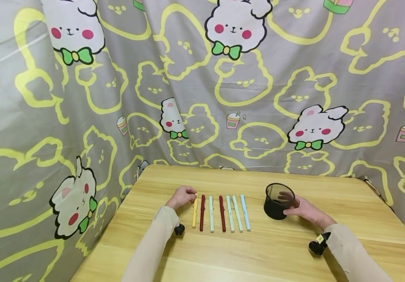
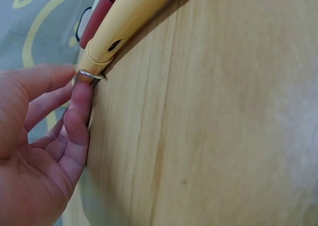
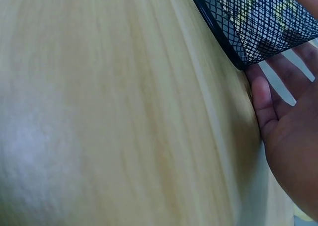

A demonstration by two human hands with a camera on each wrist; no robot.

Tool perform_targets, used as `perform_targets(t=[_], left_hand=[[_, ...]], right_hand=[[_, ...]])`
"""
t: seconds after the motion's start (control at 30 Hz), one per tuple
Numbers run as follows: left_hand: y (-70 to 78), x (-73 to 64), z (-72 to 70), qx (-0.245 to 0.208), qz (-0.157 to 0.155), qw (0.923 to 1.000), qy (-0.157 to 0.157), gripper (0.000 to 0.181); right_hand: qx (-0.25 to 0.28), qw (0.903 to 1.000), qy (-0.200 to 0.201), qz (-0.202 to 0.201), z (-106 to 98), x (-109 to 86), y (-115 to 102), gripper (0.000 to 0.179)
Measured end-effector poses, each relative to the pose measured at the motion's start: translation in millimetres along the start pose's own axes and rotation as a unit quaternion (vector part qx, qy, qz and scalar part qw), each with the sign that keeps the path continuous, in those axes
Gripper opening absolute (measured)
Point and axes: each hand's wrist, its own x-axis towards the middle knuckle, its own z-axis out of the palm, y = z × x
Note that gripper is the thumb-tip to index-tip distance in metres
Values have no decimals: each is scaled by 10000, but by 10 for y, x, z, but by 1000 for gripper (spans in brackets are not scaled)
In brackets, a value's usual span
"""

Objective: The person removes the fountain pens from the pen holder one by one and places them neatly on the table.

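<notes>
My left hand pinches the far, clip end of a yellow pen, which lies on the table at the left end of a row. In the left wrist view, thumb and fingertips meet at the metal clip of that yellow pen. Beside it lie a dark red pen, a pale green pen, another dark red pen, two more pale green pens and a light blue pen. My right hand holds a black mesh pen cup from its right side, thumb in front, fingers behind. The cup stands upright.
The wooden table runs back to a grey curtain printed with cartoon animals, which also hangs along the left side. Small black devices are strapped at both wrists.
</notes>
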Motion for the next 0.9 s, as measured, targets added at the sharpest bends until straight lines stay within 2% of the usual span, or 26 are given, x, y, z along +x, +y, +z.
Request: perform_targets(t=[0.23, 0.43, 0.67, 0.8, 0.9], left_hand=[[-44, 27, -31, -31, 18, 10000, 74, 18], [-63, 3, -33, -117, -14, 9999, -52, 19], [-45, -36, -49, -607, -337, 9976, 52, 24], [-13, -88, -85, -624, -359, 9973, 122, 27], [4, -149, -122, -535, -366, 9977, 186, 33]], right_hand=[[63, 9999, 65, 74, 11, 14, -13, 69], [-34, 9998, 112, 171, 36, 3, -30, 70], [-4, 9997, 192, 122, 59, 12, -56, 76], [-273, 9983, 423, 305, 70, -20, -105, 77], [-646, 9936, 579, 723, 72, -68, -191, 78]])
